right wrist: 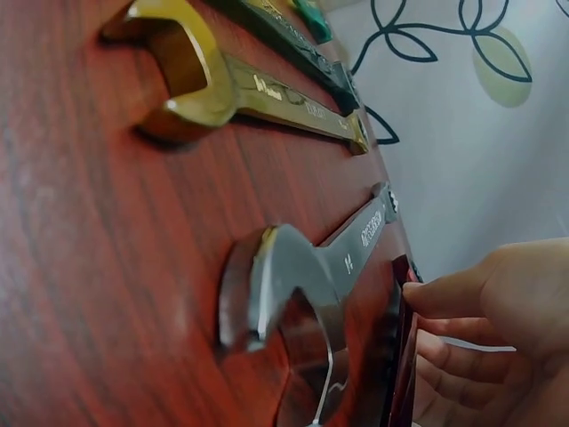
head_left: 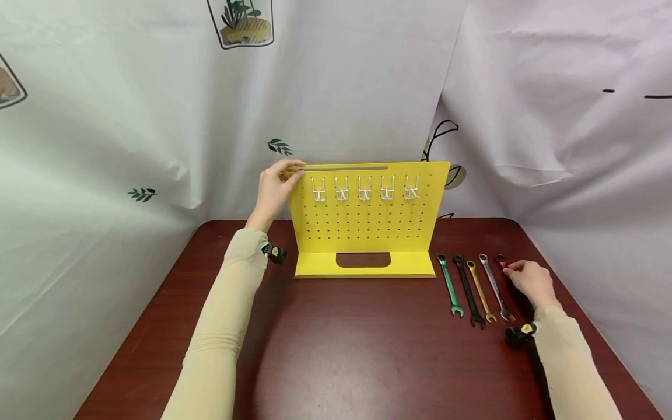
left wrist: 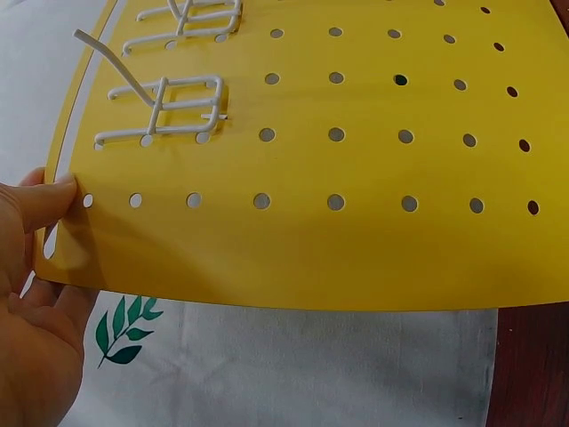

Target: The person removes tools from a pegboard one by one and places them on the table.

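At the back of the table stands a yellow pegboard (head_left: 367, 245) with a flat base. My left hand (head_left: 275, 189) grips its upper left corner, thumb on the front face and fingers behind. Several white wire hooks (head_left: 364, 189) hang in a row near the board's top, with nothing on them. On the right, my right hand (head_left: 532, 283) pinches a red wrench (head_left: 501, 260) near its far end; the hand hides much of it. Close by on its left lies a silver wrench (head_left: 493, 284), then a gold wrench (head_left: 480, 286), a black wrench (head_left: 469, 290) and a green wrench (head_left: 449, 284).
The dark red wooden table (head_left: 367, 350) extends in front of the board. A pale cloth (head_left: 336, 87) with plant drawings hangs behind it and along both sides, close to the table's edges. The pegboard's base has a cut-out (head_left: 363, 260) in its middle.
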Motion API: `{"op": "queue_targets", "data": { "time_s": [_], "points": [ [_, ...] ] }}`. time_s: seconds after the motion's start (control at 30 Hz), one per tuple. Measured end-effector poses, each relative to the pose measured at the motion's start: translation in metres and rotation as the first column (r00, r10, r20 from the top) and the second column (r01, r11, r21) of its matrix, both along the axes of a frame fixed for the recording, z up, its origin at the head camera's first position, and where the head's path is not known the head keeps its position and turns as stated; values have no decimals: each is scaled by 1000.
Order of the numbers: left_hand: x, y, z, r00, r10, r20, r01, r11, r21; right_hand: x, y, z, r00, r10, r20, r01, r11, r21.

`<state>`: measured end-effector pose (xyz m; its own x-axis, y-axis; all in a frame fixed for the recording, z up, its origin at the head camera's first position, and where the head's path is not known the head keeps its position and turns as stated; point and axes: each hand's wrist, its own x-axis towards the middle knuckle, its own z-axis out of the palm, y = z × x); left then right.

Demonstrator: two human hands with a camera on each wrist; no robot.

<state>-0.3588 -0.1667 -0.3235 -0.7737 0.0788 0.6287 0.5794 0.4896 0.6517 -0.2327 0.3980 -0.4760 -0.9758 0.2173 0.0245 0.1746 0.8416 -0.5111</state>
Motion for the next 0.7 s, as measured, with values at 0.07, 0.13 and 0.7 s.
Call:
{"op": "queue_targets", "data": {
  "time_s": [0.07, 0.13, 0.7],
  "points": [
    [0, 0, 0, 1000, -1, -2, 1, 1000, 0, 0, -1, 1, 1000, 2, 2, -2, 1000, 0],
    [0, 0, 0, 1000, -1, -4, 1, 1000, 0, 0, -1, 2, 1000, 1, 12, -1, 1000, -4],
    [3, 0, 0, 1000, 2, 0, -2, 1000, 0, 2, 1, 3, 999, 37, 35, -35, 999, -30]
  ]
}}
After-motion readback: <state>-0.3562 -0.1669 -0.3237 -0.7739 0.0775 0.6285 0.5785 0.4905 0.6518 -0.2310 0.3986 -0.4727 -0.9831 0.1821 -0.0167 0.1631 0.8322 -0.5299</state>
